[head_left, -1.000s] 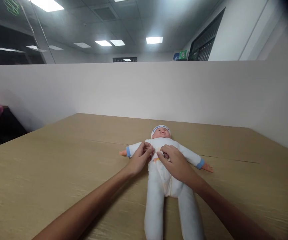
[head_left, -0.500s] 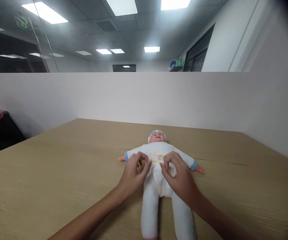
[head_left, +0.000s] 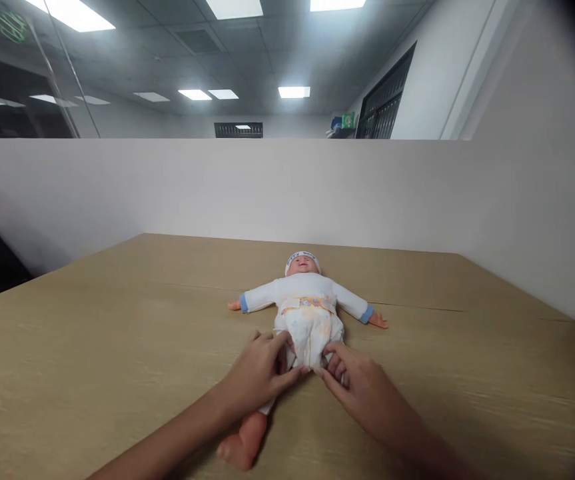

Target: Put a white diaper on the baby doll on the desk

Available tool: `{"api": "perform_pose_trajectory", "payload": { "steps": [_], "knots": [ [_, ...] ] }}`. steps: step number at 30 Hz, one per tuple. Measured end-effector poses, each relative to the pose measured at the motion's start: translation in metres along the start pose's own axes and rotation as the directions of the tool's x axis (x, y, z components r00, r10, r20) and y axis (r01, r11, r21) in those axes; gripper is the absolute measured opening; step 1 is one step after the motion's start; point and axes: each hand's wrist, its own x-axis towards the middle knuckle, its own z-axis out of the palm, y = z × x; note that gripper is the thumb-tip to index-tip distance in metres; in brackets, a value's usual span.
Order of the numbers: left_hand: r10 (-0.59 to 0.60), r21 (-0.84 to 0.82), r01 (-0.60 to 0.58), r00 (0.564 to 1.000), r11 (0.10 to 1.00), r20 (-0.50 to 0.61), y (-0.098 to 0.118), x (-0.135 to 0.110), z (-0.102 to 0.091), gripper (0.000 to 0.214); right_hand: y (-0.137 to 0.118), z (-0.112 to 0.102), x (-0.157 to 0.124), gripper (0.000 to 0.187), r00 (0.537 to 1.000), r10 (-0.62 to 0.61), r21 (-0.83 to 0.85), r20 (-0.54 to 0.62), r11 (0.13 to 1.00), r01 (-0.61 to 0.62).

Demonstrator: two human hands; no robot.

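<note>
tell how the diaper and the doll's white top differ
The diaper has a colorful printed band across the waist, while the top is plain white with blue cuffs. The diaper looks creased; the top looks smoother. Left hand and right hand are at the diaper's lower part, away from the top. Both are mostly white.

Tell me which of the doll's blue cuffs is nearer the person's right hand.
The cuff on the picture's right, beyond the right hand; the other cuff sits nearer the left hand.
</note>
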Motion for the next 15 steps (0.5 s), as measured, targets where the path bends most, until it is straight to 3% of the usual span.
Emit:
{"api": "perform_pose_trajectory", "payload": {
  "steps": [3,8,15],
  "knots": [
    [-0.013,0.056,0.013,1.0,0.998,-0.002,0.003,0.008,0.004,0.033,-0.009,0.005,0.004,0.005,0.999,0.02,-0.058,-0.038,0.998,-0.022],
    [0.023,-0.065,-0.024,1.0,0.998,-0.01,-0.001,0.008,0.009,0.03,-0.008,0.014,-0.001,0.005,0.998,-0.02,-0.09,-0.062,0.996,0.015],
    [0.157,-0.175,-0.182,0.977,0.968,-0.148,-0.009,0.002,0.012,0.009,-0.003,0.022,-0.007,0.024,0.993,-0.058,-0.024,-0.107,0.998,0.056]
  ]
}}
